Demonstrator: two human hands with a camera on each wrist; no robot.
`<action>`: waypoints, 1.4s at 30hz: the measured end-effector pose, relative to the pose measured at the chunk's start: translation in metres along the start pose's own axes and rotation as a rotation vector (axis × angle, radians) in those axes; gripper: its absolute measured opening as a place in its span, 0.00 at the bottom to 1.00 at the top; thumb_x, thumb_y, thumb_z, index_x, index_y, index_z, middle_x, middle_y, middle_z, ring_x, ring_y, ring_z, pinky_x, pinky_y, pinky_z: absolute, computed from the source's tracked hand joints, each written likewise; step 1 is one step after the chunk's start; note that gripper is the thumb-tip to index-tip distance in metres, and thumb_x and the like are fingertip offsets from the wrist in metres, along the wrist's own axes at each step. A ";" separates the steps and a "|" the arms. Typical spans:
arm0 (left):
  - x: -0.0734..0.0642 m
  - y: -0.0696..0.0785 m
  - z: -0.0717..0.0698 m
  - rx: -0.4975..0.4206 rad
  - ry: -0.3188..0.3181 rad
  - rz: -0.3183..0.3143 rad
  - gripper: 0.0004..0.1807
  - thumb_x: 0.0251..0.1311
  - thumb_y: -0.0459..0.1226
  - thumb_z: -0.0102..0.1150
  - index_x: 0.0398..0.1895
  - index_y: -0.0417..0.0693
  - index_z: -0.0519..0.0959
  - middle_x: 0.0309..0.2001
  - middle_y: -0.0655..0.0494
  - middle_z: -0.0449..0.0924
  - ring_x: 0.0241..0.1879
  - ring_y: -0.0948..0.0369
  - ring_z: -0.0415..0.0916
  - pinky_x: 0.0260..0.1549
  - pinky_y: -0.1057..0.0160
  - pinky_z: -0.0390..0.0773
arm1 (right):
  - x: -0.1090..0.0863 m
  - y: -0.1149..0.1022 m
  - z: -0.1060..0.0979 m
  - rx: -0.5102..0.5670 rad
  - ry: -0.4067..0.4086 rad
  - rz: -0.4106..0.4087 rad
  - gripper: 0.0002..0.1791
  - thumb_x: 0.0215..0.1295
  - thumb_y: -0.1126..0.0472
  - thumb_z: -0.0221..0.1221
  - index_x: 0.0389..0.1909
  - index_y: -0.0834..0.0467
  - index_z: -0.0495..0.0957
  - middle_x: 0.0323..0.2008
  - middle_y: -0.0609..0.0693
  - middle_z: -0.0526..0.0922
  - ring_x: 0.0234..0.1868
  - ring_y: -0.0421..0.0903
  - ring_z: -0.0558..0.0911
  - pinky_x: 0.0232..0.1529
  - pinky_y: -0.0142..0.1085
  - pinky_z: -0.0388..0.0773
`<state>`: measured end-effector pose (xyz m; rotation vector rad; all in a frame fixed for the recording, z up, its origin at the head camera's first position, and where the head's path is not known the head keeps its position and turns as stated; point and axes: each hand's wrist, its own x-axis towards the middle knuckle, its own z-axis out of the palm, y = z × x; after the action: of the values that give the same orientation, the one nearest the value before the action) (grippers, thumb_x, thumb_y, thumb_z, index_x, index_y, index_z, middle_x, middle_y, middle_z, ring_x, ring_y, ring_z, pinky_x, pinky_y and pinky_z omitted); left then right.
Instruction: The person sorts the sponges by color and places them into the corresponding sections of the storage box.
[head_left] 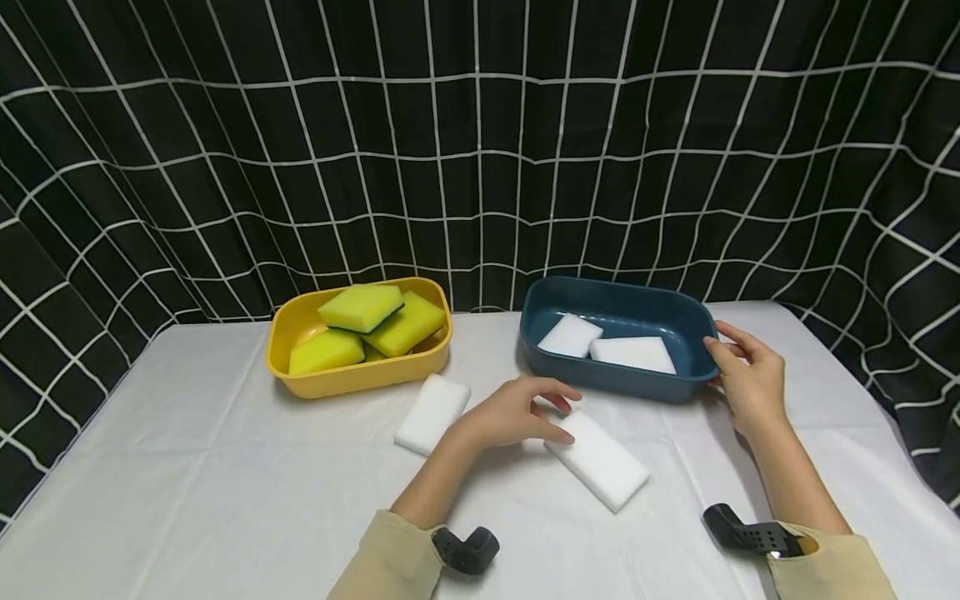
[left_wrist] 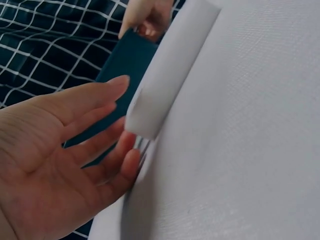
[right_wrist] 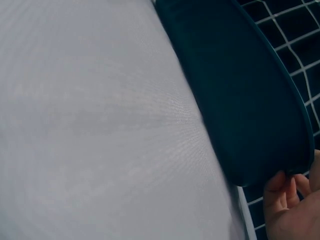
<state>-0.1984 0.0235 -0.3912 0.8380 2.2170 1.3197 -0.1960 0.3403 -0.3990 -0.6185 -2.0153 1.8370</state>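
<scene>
A white sponge point(head_left: 603, 467) lies slanted on the cloth below the blue tub. Around its upper end my left hand point(head_left: 517, 412) reaches, thumb and fingers spread apart. In the left wrist view the fingertips come right up to the end of that sponge point(left_wrist: 167, 75), and the thumb stands off it. My right hand point(head_left: 752, 379) pinches the right end of the blue tub point(head_left: 600, 379) at its rim. In the right wrist view the fingers point(right_wrist: 280, 187) bend at the tub's lower corner. Two white sponges point(head_left: 633, 354) lie inside this tub.
At the left stands a yellow tub point(head_left: 360, 383) with several yellow-green sponges point(head_left: 360, 308) piled in it. Another white sponge point(head_left: 431, 412) lies on the white cloth point(head_left: 187, 483), partly behind my left forearm. A black gridded curtain point(head_left: 480, 150) hangs behind the table.
</scene>
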 end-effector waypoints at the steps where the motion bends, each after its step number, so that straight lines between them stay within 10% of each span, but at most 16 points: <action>1: 0.000 0.000 -0.001 0.004 -0.014 -0.004 0.28 0.59 0.31 0.75 0.65 0.42 0.81 0.54 0.47 0.84 0.37 0.65 0.75 0.42 0.72 0.73 | 0.000 0.000 0.000 0.000 0.001 0.000 0.31 0.76 0.61 0.60 0.77 0.62 0.69 0.39 0.46 0.70 0.25 0.32 0.77 0.25 0.22 0.79; 11: -0.001 -0.001 0.007 0.076 -0.089 -0.017 0.38 0.52 0.28 0.79 0.70 0.46 0.78 0.68 0.52 0.78 0.54 0.63 0.75 0.58 0.71 0.71 | -0.001 0.000 0.003 0.002 0.001 0.002 0.31 0.77 0.61 0.60 0.77 0.62 0.68 0.40 0.47 0.70 0.25 0.32 0.78 0.25 0.22 0.79; 42: -0.005 0.016 0.001 0.077 -0.066 -0.025 0.36 0.51 0.27 0.80 0.66 0.46 0.81 0.55 0.53 0.80 0.44 0.66 0.73 0.46 0.71 0.72 | -0.002 -0.002 0.002 0.001 0.013 -0.003 0.31 0.76 0.62 0.60 0.77 0.62 0.69 0.34 0.40 0.73 0.23 0.31 0.77 0.24 0.22 0.77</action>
<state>-0.1899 0.0264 -0.3770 0.8662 2.2324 1.1846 -0.1956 0.3376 -0.3970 -0.6243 -2.0058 1.8278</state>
